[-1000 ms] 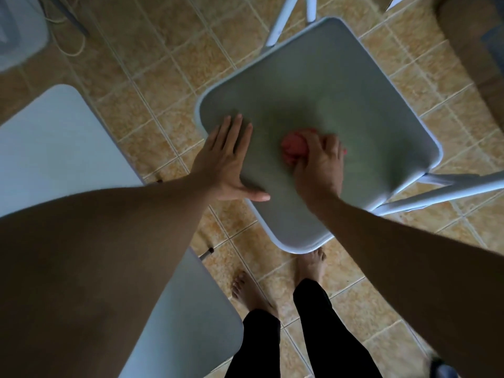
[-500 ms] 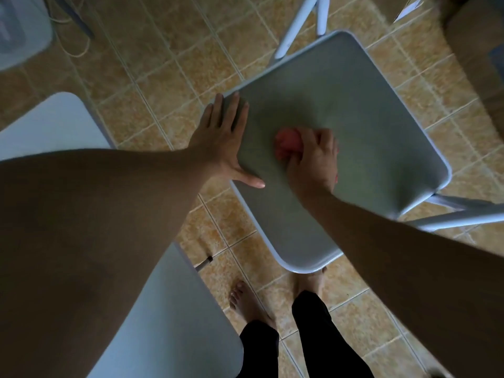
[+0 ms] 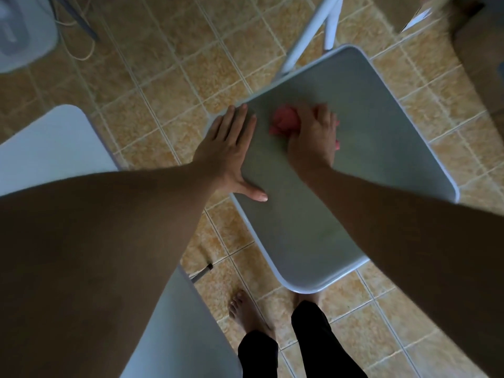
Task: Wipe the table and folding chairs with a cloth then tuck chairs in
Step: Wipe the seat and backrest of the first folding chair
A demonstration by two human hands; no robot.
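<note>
A grey folding chair seat fills the middle of the head view, seen from above. My right hand presses a crumpled pink cloth onto the seat near its far left corner. My left hand lies flat with fingers spread on the seat's left edge, thumb on the surface. A white table runs along the left, partly hidden by my left forearm.
White chair legs stick out beyond the seat at the top. A pale appliance with cables sits on the tiled floor at top left. A brown box stands at top right. My bare feet are below the seat.
My right hand has slid the pink cloth up and to the left across the seat, toward the far corner. My left hand stayed flat on the seat's left edge.
</note>
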